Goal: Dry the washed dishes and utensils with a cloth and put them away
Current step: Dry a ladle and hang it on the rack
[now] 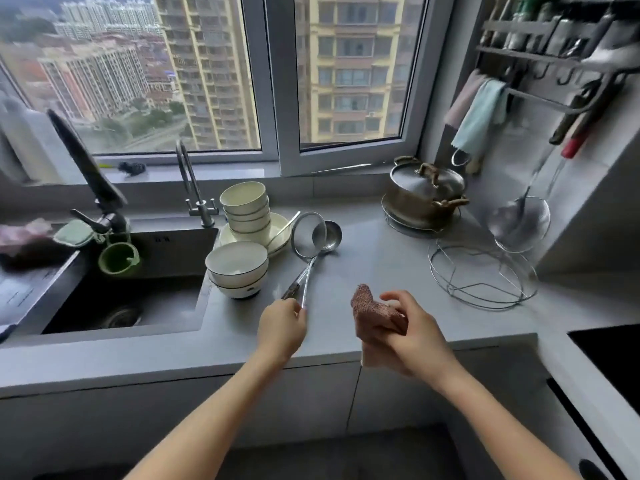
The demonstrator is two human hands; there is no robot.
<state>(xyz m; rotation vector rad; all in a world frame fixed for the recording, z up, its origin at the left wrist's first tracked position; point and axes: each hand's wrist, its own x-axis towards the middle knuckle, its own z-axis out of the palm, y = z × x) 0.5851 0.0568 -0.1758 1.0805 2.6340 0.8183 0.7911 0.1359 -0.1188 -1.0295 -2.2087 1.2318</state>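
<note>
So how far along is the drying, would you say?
Early, it seems. Done: possibly the strainer hanging on the right wall, though I can't confirm that. In hand: the left hand grips the handles of a skimmer and ladle lying on the counter, while the right hand holds the cloth. Left: both bowl stacks and the plate by the sink.

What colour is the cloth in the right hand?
Reddish-brown, with a woven texture; the cloth shows in the head view.
</note>
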